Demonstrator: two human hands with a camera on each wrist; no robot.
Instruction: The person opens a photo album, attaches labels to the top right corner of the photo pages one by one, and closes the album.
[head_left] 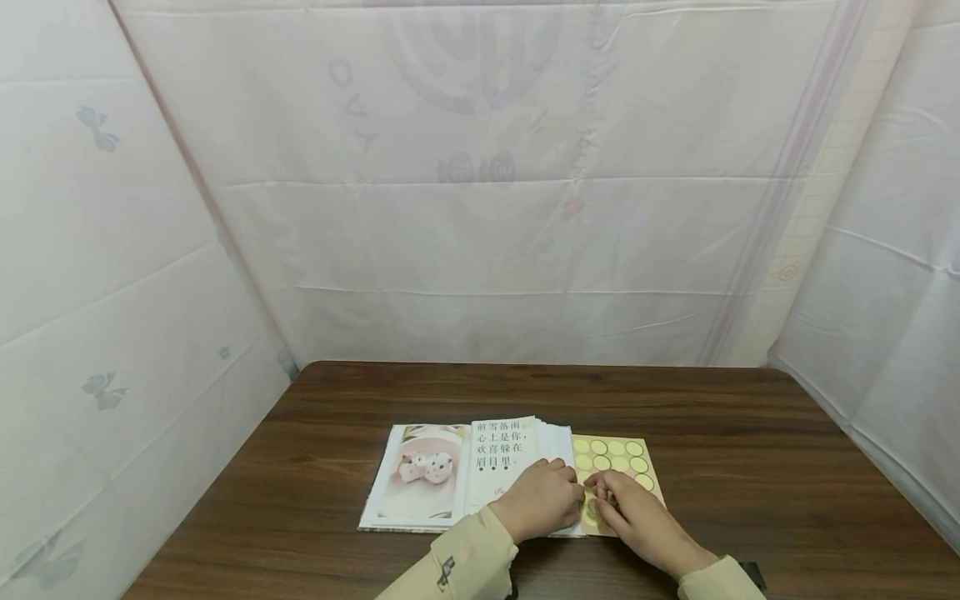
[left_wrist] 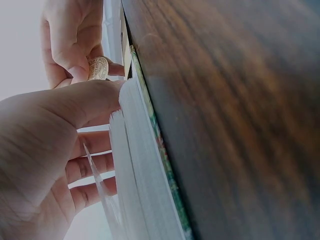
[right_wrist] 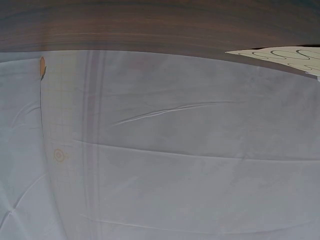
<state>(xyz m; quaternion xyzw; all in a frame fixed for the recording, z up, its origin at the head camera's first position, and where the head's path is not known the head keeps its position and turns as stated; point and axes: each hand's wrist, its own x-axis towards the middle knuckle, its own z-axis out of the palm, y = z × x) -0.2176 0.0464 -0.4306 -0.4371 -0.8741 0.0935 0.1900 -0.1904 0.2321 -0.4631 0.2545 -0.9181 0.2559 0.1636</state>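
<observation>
An open book [head_left: 489, 492] lies on the table, with a photo on its left page and large printed characters on its right page. My left hand [head_left: 542, 497] rests on the right-hand pages near their outer edge, fingertips touching the paper. In the left wrist view, a loose page [left_wrist: 103, 192] stands slightly raised beside the fingers of my left hand [left_wrist: 40, 150]. My right hand [head_left: 643, 518] is over a yellow sticker sheet [head_left: 621, 448] with rows of round stickers. Between its thumb and fingers it pinches a gold round sticker [left_wrist: 98, 68] with raised lettering.
The sticker sheet's left edge lies against or under the book's right side; which one is unclear. Dark wood-grain tabletop [head_left: 750, 467] surrounds both. Pale cloth walls [head_left: 480, 250] stand behind and at the sides. The right wrist view shows mostly cloth [right_wrist: 200, 150].
</observation>
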